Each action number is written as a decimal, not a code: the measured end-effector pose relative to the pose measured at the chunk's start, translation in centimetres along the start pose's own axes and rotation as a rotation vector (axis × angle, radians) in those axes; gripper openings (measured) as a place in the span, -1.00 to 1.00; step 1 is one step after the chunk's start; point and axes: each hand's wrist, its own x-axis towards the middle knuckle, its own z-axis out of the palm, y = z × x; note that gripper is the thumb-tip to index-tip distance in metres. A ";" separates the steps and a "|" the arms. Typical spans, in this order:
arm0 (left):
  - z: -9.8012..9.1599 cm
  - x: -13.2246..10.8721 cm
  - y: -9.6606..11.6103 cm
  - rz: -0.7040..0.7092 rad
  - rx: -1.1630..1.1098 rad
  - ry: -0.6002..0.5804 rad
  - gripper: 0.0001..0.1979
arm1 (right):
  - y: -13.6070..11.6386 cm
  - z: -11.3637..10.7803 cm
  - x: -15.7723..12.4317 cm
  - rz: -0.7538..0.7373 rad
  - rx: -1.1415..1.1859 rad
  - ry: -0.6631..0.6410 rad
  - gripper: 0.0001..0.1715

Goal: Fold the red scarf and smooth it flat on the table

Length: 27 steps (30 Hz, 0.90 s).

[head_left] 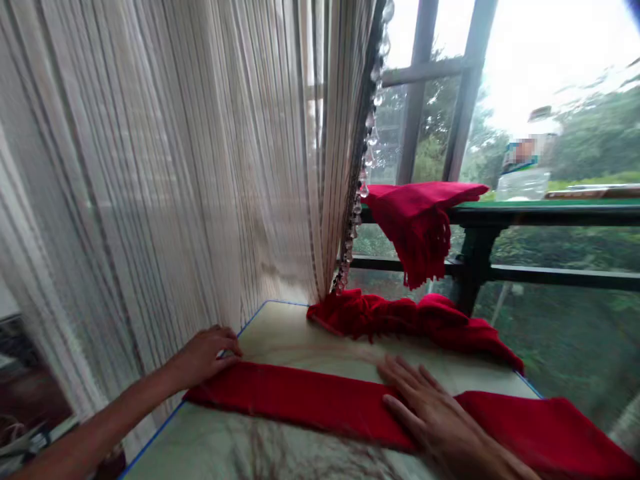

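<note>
A long red scarf [300,397], folded into a flat strip, stretches across the pale table [270,331]. At the strip's left end, by the blue-edged side of the table, my left hand [213,353] has bent fingers and its thumb on the cloth. It appears to grip the scarf's upper corner; the fingertips are partly hidden. My right hand [425,407] lies flat over the strip further right, fingers stretched out and palm down. Beyond that hand the strip runs to the lower right corner.
A crumpled red cloth [400,317] lies along the table's far edge. Another fringed red scarf [413,213] hangs over the green window rail [575,215], where a clear plastic bottle [525,170] stands. A striped string curtain [200,167] with clear beads [370,133] borders the table's left and far sides.
</note>
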 end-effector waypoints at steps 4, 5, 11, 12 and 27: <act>-0.1 -1.2 -1.6 -0.025 -0.047 -0.011 -0.65 | 0.1 0.1 -0.2 -0.003 0.011 0.016 -0.09; -0.2 -1.4 -1.9 -0.034 -0.061 -0.015 -0.62 | 0.1 0.1 -0.3 -0.001 0.012 0.019 -0.09; -0.9 -1.8 -2.4 -0.053 -0.136 -0.062 -0.60 | -0.1 -0.2 -0.2 0.017 0.011 0.015 -0.11; -1.2 -1.7 -2.3 -0.059 -0.155 -0.072 -0.59 | -0.1 -0.3 -0.2 0.018 0.014 0.015 -0.11; -2.0 0.0 -4.5 -0.164 -0.625 -0.326 -0.56 | 0.2 -0.2 -0.4 0.029 0.040 0.025 -0.16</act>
